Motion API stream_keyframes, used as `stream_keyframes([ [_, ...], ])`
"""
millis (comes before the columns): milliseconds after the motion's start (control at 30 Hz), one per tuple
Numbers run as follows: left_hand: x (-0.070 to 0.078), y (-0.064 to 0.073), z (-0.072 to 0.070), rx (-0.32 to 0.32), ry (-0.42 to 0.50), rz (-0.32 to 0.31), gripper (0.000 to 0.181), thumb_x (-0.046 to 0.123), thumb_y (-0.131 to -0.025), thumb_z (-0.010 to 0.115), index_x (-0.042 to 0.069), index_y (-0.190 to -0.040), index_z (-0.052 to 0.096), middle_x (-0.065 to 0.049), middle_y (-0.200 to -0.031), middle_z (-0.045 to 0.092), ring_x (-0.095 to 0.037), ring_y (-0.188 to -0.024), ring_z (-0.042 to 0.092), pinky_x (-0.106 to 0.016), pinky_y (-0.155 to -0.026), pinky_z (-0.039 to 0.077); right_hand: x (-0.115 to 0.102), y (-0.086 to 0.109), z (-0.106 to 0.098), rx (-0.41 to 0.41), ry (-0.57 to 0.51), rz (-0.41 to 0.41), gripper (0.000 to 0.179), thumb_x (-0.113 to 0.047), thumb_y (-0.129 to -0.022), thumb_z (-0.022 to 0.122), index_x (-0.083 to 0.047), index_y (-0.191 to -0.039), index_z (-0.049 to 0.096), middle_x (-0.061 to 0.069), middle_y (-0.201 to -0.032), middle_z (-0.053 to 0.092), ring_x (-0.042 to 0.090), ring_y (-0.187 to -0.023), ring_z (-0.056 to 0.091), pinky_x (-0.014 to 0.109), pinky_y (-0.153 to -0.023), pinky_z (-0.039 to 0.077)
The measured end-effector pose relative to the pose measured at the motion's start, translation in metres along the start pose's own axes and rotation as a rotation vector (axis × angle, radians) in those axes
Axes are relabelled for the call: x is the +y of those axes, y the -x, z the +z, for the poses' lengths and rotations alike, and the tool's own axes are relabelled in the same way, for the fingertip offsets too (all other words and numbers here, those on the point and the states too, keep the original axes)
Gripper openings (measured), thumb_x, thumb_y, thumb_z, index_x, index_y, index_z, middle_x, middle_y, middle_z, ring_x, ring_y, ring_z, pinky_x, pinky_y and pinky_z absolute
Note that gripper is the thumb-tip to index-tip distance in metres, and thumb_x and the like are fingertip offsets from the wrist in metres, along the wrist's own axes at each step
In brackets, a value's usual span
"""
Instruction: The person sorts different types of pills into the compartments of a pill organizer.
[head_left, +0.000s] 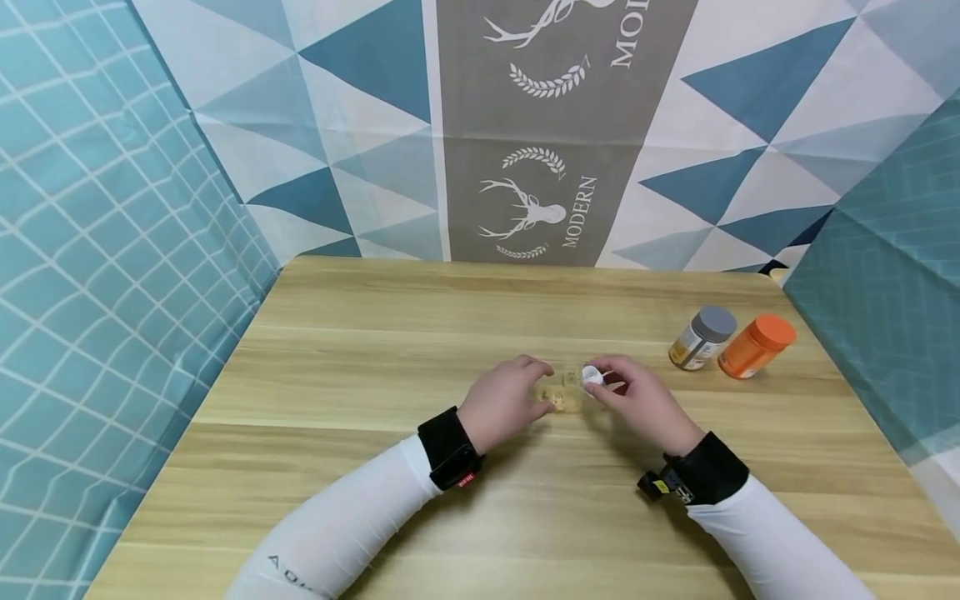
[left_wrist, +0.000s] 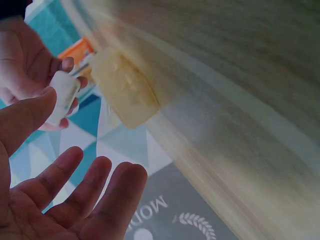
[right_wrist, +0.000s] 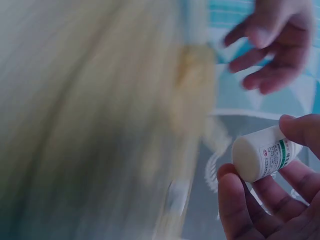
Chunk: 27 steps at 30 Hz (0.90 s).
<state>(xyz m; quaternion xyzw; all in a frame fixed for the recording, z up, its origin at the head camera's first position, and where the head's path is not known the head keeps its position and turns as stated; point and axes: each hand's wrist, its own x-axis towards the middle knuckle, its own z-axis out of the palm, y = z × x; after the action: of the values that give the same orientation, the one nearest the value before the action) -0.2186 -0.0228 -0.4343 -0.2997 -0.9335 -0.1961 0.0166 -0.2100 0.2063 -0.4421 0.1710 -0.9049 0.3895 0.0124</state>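
A small white bottle (head_left: 592,376) with a green-striped label (right_wrist: 283,154) is held by my right hand (head_left: 643,406), thumb on one side and fingers on the other. Just left of it, a translucent yellow box with compartments (head_left: 567,402) lies on the wooden table; small contents show in it but are too small to identify. My left hand (head_left: 504,406) hovers at the box's left side, thumb and fingers spread around that end. In the left wrist view, the left hand's fingers (left_wrist: 112,200) are apart and grip nothing.
To the right on the table (head_left: 360,350) stand a grey-capped bottle (head_left: 698,340) and an orange bottle (head_left: 753,348). Patterned cloth (head_left: 375,125) hangs behind the table, with a blue gridded curtain (head_left: 112,250) on the left and a teal one (head_left: 892,275) on the right.
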Motion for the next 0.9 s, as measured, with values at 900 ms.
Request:
stream_keyframes([
  [900, 0.017, -0.012, 0.016, -0.094, -0.215, 0.104, 0.013, 0.003, -0.086, 0.064, 0.015, -0.092, 0.068, 0.002, -0.084, 0.071, -0.011, -0.073, 0.062, -0.026, -0.057, 0.054, -0.002, 0.005, 0.008, -0.078, 0.539, -0.259, 0.029, -0.018, -0.084, 0.075, -0.01, -0.112, 0.07, 0.003, -0.099, 0.064, 0.014, -0.086, 0.059, 0.038, -0.072, 0.054],
])
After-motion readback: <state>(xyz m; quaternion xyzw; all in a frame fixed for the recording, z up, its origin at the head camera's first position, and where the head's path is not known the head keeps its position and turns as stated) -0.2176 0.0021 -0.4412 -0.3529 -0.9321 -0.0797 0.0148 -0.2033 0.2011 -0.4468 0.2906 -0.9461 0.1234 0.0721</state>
